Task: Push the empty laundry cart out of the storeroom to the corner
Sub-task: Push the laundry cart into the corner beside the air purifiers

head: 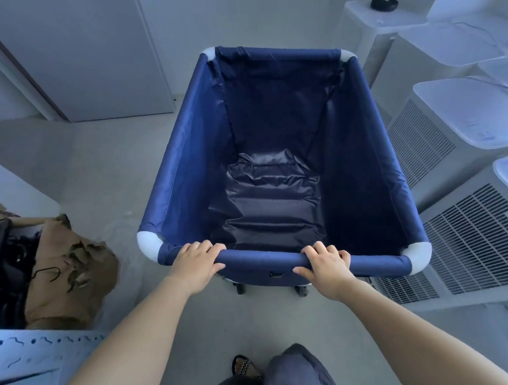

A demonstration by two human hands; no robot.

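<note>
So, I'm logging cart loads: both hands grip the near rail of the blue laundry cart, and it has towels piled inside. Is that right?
No. The head view shows the laundry cart empty: only its wrinkled fabric floor shows inside. The left hand and right hand do both grip the near rail.

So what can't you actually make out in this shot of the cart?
Head view, the only one:
Wheels: two dark casters show under the laundry cart; its blue body hides any others.
Palms of the left hand and right hand: hidden against the near rail they grip.
Small black object on the far white unit: too small to identify.
Dark tangle beside the brown bag: cut off by the left edge.
</note>
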